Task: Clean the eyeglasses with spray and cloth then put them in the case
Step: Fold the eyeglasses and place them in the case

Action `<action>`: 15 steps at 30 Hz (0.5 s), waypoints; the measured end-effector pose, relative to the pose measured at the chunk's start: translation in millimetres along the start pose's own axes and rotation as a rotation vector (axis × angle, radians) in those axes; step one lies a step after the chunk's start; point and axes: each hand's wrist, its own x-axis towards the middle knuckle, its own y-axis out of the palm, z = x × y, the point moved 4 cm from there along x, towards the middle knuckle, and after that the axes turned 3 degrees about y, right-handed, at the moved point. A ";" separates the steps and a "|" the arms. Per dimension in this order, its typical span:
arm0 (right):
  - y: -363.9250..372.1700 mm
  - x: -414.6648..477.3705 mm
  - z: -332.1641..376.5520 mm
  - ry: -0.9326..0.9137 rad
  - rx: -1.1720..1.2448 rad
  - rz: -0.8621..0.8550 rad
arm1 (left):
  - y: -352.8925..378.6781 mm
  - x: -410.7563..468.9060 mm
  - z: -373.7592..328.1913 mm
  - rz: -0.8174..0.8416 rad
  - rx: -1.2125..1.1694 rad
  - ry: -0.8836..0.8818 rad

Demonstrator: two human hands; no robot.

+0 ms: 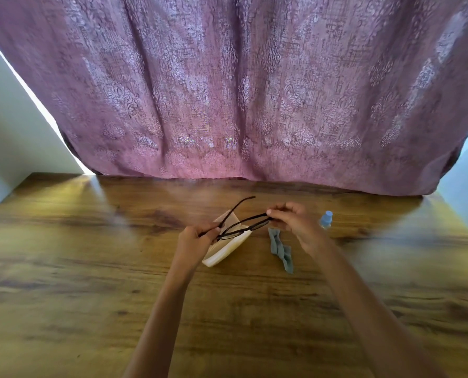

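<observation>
Dark-framed eyeglasses (pixel 241 227) are held in the air above an open cream case (pixel 227 249) on the wooden table (pixel 91 255). My left hand (pixel 193 245) grips the near end of the frame. My right hand (pixel 295 222) pinches the far end, near a temple hinge. One temple arm sticks up and back. A crumpled grey-blue cloth (pixel 281 251) lies on the table just right of the case, under my right wrist. A small blue spray bottle (pixel 326 219) stands behind my right hand, partly hidden by it.
A mauve patterned curtain (pixel 241 91) hangs along the table's far edge. Pale walls (pixel 9 126) flank it on both sides. The wooden surface stretches wide to the left and towards me.
</observation>
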 end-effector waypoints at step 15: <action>-1.0 -1.9 0.9 -0.094 -0.157 0.112 | -0.1 1.9 8.2 0.100 -0.085 -0.057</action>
